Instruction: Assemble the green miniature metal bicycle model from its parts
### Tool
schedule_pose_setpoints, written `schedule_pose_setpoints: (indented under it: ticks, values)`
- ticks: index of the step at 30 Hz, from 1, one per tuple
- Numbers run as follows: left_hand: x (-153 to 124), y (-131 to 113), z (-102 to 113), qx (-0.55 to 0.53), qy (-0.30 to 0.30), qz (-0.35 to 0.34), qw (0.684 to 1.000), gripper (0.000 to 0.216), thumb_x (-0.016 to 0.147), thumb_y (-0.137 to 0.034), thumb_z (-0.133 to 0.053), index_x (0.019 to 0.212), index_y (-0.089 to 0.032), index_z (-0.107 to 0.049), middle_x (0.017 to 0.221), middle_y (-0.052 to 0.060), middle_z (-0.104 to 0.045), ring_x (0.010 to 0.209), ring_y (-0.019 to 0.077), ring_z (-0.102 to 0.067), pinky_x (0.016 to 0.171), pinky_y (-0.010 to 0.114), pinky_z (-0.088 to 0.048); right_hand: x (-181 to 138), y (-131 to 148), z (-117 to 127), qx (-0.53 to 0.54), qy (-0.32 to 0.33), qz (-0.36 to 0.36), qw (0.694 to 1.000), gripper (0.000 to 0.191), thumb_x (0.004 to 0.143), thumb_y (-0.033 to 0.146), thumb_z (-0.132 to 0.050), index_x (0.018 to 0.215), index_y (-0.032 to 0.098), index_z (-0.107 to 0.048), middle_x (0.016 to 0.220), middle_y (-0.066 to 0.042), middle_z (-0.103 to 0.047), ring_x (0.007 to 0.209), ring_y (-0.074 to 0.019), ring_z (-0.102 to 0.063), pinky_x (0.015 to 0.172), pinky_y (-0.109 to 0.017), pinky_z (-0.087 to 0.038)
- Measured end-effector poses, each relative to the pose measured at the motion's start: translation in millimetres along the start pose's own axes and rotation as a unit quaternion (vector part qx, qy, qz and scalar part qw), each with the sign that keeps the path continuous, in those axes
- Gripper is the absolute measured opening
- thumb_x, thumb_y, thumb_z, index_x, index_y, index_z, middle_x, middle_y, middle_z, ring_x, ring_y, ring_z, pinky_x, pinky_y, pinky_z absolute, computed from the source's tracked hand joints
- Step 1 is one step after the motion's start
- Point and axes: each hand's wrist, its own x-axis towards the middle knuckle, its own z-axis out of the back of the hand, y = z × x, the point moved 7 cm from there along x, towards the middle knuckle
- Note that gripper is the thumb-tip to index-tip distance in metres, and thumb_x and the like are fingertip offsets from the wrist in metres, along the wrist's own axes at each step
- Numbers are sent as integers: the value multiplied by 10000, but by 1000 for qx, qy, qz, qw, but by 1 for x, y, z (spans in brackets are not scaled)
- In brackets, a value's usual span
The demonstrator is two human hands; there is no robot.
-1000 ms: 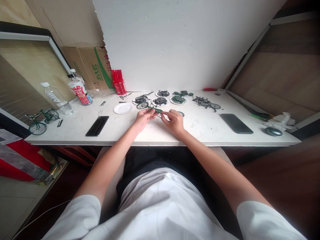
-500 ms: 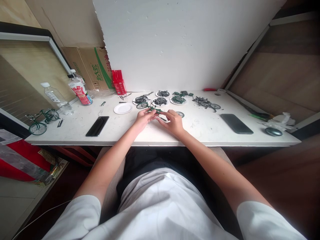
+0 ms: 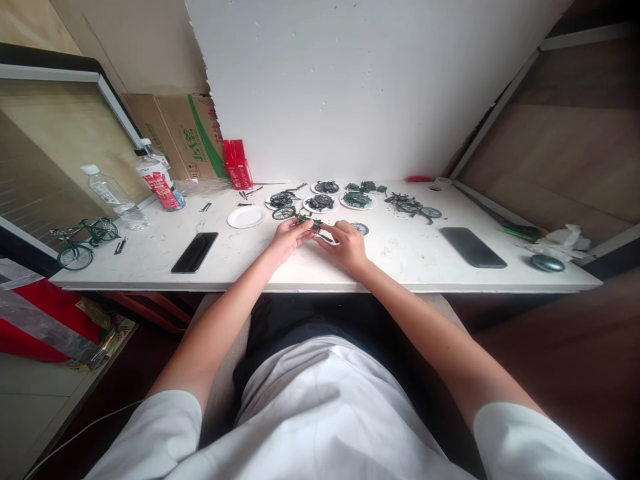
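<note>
My left hand (image 3: 294,235) is closed on a green model bicycle frame (image 3: 303,219) above the table's middle. A spoked wheel (image 3: 284,213) shows at the frame's left end; whether it is joined on I cannot tell. My right hand (image 3: 346,243) pinches at the frame's right end, its fingertips close to those of the left. A small dark piece shows between the hands, too small to name. Just beyond my right hand lies another spoked wheel (image 3: 360,229). An assembled green model bicycle (image 3: 85,237) stands at the table's left end.
White plates hold dark parts (image 3: 321,203) and green parts (image 3: 357,199); one bare plate (image 3: 247,216) is left of them. Loose black parts (image 3: 411,205) lie to the right. Phones (image 3: 195,253) (image 3: 473,247) flank my arms. Bottles (image 3: 160,181) and a red box (image 3: 238,164) stand back left.
The green frame has shifted very slightly between my fingers. Both hands keep nearly the same place, and the rest of the table looks the same.
</note>
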Motion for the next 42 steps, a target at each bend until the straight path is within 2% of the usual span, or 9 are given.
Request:
schedule_pose_setpoints:
  ticks: [11, 21, 34, 42]
  values:
    - [-1, -1, -2, -13, -2, 3, 1000, 506, 674, -323, -1005, 1005, -170, -654, 1012, 58, -794, 911, 173, -786, 991, 362, -609, -1, -4, -2, 32, -3, -6, 999, 432, 1044, 536, -642, 1180, 167, -821, 746, -46, -623, 666, -172, -552, 674, -287, -419]
    - [0, -1, -3, -21, 16, -5, 1000, 476, 718, -323, -983, 1018, -165, -649, 1012, 58, -790, 982, 203, -796, 1007, 361, -604, 0, -4, 1, 86, -39, 17, 995, 456, 1029, 571, -660, 1158, 168, -831, 711, -41, -614, 628, -168, -551, 632, -295, -423]
    - [-1, -2, -2, 4, 3, -16, 1000, 529, 709, -342, -992, 1040, -170, -617, 1013, 71, -796, 951, 205, -794, 1029, 405, -600, -2, -9, -3, 86, -23, -24, 996, 506, 1027, 626, -630, 1154, 179, -831, 730, -46, -623, 634, -166, -549, 651, -297, -417]
    - [-3, -2, -2, 3, -11, -15, 1000, 521, 711, -324, -991, 1036, -164, -617, 1022, 72, -791, 954, 207, -795, 1024, 408, -599, -2, -11, -7, 66, -6, -34, 997, 472, 1037, 585, -641, 1195, 182, -829, 753, -53, -647, 657, -171, -576, 674, -298, -421]
